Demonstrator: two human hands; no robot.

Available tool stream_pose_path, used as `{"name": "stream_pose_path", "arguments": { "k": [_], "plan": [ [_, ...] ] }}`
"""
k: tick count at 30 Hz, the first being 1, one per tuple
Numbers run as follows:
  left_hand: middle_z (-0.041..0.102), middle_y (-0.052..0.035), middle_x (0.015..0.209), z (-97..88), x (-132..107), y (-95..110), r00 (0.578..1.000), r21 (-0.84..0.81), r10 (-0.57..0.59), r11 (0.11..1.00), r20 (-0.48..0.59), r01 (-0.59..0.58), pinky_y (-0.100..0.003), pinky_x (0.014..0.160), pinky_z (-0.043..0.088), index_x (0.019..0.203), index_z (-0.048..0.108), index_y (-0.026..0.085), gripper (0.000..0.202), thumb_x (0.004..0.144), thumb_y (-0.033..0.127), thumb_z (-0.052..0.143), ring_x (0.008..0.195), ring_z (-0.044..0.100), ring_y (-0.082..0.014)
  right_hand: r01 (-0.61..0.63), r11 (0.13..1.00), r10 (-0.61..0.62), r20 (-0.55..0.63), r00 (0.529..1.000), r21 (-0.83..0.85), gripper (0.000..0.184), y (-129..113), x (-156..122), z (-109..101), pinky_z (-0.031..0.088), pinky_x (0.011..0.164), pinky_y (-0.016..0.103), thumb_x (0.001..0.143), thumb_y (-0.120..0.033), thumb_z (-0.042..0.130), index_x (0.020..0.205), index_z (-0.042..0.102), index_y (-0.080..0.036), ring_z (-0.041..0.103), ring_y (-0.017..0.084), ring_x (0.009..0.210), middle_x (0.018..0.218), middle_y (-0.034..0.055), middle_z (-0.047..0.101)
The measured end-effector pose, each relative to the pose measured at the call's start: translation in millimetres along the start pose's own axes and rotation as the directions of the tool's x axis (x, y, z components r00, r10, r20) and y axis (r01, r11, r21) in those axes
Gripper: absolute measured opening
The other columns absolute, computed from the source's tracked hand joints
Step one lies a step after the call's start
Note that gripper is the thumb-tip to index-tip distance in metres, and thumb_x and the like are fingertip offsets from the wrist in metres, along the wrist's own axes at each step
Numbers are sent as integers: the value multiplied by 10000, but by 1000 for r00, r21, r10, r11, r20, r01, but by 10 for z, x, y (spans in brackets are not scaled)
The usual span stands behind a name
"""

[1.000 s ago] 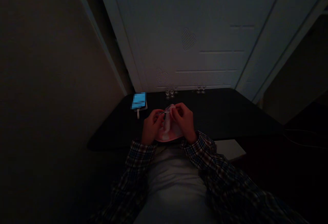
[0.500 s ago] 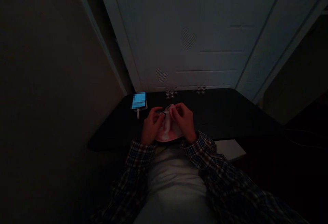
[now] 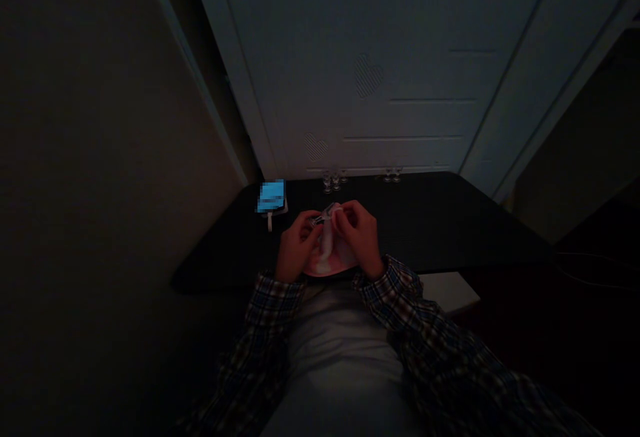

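Observation:
Close to the table's front edge, my left hand is closed around a small clear stemmed glass, which lies tilted between both hands. My right hand pinches a pink and white cloth against the glass's other end. The cloth drapes down between the hands in folds. Dim light and the fingers hide part of the glass.
Several small stemmed glasses stand at the back of the dark table, with two more glasses further right. A phone with a lit screen is at the back left. Below the front edge lies a white flat object.
The glass has turned slightly between my hands, and the fingers of my left hand have shifted a little on it. Everything else stays in place.

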State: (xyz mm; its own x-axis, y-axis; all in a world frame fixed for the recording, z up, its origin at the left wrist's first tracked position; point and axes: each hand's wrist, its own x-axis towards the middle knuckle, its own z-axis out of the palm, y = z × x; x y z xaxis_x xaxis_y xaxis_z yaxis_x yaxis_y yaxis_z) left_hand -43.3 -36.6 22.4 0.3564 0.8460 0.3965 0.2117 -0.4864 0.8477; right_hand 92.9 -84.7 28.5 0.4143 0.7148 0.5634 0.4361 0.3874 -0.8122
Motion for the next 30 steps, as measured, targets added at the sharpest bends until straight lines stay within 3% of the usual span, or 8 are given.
{"name": "stream_pose_path", "arguments": {
  "k": [7,17,30],
  "plan": [
    [622,-16,853,-8,1,-17,999,71,20,997,25,-22,-202,542,476,1097,564,222,339,765,288,547,661,595,-128,-2,1000,2,-9,1000,-10,211,8,-2,-4,445,627,232,857,-375,452,836,567,-200,590,132,695,764,5,625],
    [628,-20,752,-12,0,-33,999,-9,-9,1000,42,9,-215,530,468,1266,479,192,477,807,317,511,555,558,-113,1,1000,-1,-12,1000,-18,200,26,4,6,449,641,241,852,-374,462,854,568,-204,589,139,702,776,9,627],
    [610,-6,671,-3,9,-50,1000,4,-10,1000,20,10,-205,495,443,1271,476,168,472,856,388,432,516,537,-111,11,1000,-11,-2,1000,-6,197,6,3,-3,453,634,239,853,-374,464,844,564,-204,588,137,695,762,6,624]
  ]
}}
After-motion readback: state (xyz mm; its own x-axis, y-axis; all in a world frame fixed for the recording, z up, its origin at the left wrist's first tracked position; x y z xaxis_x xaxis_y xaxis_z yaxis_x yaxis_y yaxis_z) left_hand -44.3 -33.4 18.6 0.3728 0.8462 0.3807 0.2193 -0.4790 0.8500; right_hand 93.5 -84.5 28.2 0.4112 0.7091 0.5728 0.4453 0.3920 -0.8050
